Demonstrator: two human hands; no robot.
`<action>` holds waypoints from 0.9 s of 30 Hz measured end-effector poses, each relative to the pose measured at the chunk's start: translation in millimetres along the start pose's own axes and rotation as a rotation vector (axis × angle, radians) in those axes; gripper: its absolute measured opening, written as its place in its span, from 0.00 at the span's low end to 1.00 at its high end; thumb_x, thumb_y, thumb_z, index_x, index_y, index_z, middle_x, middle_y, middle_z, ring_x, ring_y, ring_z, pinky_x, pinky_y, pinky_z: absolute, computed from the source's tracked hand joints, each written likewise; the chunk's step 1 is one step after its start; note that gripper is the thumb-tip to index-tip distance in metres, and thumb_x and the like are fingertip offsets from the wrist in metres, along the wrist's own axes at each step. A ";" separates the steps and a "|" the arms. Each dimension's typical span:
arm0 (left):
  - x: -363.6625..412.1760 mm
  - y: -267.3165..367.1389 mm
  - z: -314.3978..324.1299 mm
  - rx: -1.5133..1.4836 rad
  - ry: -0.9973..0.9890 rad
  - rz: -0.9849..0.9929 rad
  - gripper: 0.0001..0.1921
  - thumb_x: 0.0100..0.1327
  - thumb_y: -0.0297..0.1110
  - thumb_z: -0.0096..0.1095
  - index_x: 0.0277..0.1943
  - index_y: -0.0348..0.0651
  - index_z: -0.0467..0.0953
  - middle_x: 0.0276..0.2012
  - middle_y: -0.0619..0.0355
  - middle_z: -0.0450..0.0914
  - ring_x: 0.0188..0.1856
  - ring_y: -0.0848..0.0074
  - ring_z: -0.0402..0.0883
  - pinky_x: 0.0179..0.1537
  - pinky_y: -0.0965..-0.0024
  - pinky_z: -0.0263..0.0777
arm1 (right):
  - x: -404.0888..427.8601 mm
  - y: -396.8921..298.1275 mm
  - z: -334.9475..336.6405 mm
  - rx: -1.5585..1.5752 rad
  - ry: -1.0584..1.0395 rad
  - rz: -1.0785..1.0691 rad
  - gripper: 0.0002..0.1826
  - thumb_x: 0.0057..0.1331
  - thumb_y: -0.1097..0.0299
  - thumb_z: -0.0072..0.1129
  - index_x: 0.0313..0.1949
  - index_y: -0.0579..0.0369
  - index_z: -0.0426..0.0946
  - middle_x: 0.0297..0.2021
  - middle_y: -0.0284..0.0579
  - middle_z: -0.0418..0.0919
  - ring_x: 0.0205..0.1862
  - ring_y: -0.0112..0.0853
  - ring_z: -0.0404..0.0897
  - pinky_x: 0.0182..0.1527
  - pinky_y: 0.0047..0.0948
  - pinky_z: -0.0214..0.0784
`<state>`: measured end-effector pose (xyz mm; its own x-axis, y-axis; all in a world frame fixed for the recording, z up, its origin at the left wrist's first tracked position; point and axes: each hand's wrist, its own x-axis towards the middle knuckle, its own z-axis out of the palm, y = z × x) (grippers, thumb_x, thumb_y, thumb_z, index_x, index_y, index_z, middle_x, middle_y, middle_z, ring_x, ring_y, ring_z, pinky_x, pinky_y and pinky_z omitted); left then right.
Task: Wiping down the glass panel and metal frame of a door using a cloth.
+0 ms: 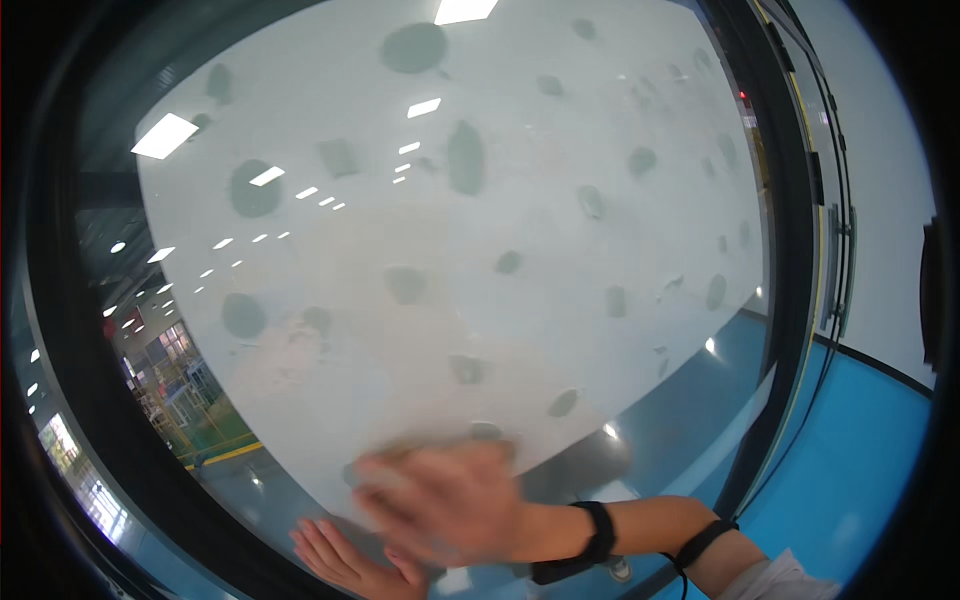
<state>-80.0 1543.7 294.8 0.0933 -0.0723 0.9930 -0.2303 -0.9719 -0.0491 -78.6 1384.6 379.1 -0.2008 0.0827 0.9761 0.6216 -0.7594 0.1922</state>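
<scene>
A large glass pane [570, 480] in a dark frame fills the view before me. A white sheet or film [525, 315] covers most of it, dotted with several grey-green round and square patches. At the lower middle, my right hand [442, 499] is over the sheet's bottom edge, blurred by motion. A brownish rim shows along the top of its fingers; whether it holds something there, I cannot tell. Below and to the left, my left hand [360, 559] lies flat at the pane's lower part, thumb apart from the fingers, with nothing visible in it.
The dark frame [787, 247] borders the pane, with dark cables [840, 165] running down outside it at right. Blue floor [855, 450] meets a white wall [892, 285] there. Ceiling lights [424, 108] reflect in the pane. Black straps [596, 529] circle my right forearm.
</scene>
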 end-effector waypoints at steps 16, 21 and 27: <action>0.7 -3.8 -3.0 0.045 0.067 -0.116 0.37 0.75 0.55 0.44 0.71 0.28 0.61 0.71 0.31 0.60 0.72 0.38 0.60 0.70 0.38 0.55 | 102.3 281.9 -197.8 -0.498 0.565 0.441 0.09 0.66 0.64 0.62 0.42 0.51 0.84 0.38 0.41 0.84 0.41 0.35 0.81 0.46 0.32 0.71; -2.1 -10.7 -0.3 0.077 0.074 -0.099 0.36 0.75 0.54 0.43 0.71 0.28 0.62 0.71 0.32 0.60 0.72 0.38 0.60 0.70 0.38 0.55 | 81.9 164.0 -98.4 -0.519 0.142 0.024 0.13 0.60 0.71 0.63 0.46 0.49 0.83 0.49 0.45 0.82 0.41 0.43 0.76 0.47 0.38 0.66; -1.9 -3.3 2.8 -0.028 0.108 -0.137 0.35 0.76 0.54 0.41 0.71 0.30 0.62 0.71 0.33 0.60 0.72 0.40 0.58 0.70 0.39 0.54 | 106.2 131.2 -69.8 -0.400 0.131 -0.081 0.09 0.61 0.75 0.63 0.42 0.54 0.80 0.42 0.45 0.81 0.31 0.32 0.75 0.33 0.27 0.65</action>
<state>-76.7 1546.4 292.8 0.0215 0.0865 0.9960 -0.2492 -0.9643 0.0891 -71.2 1248.7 501.0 -0.3471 0.0891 0.9336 0.2628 -0.9463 0.1881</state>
